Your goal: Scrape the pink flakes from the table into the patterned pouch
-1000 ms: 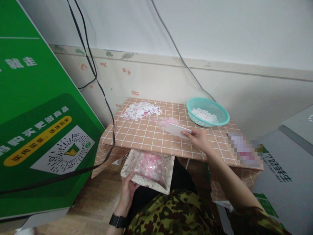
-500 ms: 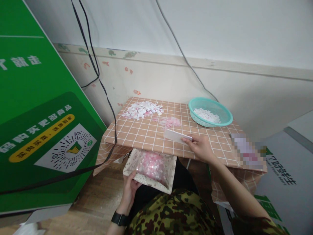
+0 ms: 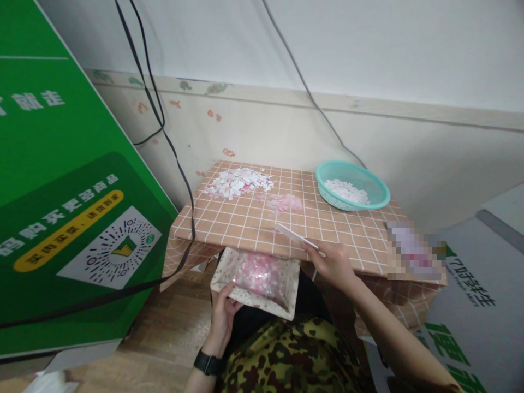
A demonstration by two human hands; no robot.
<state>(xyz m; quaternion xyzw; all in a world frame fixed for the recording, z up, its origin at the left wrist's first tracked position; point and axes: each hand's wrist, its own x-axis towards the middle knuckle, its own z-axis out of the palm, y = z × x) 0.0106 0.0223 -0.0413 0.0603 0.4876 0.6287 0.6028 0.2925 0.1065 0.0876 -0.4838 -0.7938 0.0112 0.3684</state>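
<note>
Holding a flat white card point(image 3: 295, 236) by its near end, the right hand point(image 3: 332, 261) has its fingers closed on it at the front edge of the bench point(image 3: 229, 221); the card lies edge-down and slanted, with its far end pointing toward 10 o'clock. The left hand point(image 3: 223, 316) is closed on the lower left corner of an open pouch point(image 3: 257, 278), a speckled bag with a clear face, held just below the bench's front edge and tilted with its mouth toward the edge. Pink and white paper pieces point(image 3: 256, 275) show through the clear face. The two hands are apart, the right above and at 2 o'clock from the left. On the bench, which is covered in a tan grid-pattern cloth, a small pink heap point(image 3: 284, 203) lies just beyond the card at 12 o'clock. A larger white and pink heap point(image 3: 237, 183) lies well apart at the far left corner. A teal basket point(image 3: 374, 194) holding white pieces stands at the far right, at 1 o'clock from the card. A black wristwatch point(image 3: 208, 363) is worn on the left wrist. A green printed board point(image 3: 61, 191) stands at 9 o'clock, with black cables point(image 3: 180, 174) hanging across it.
</note>
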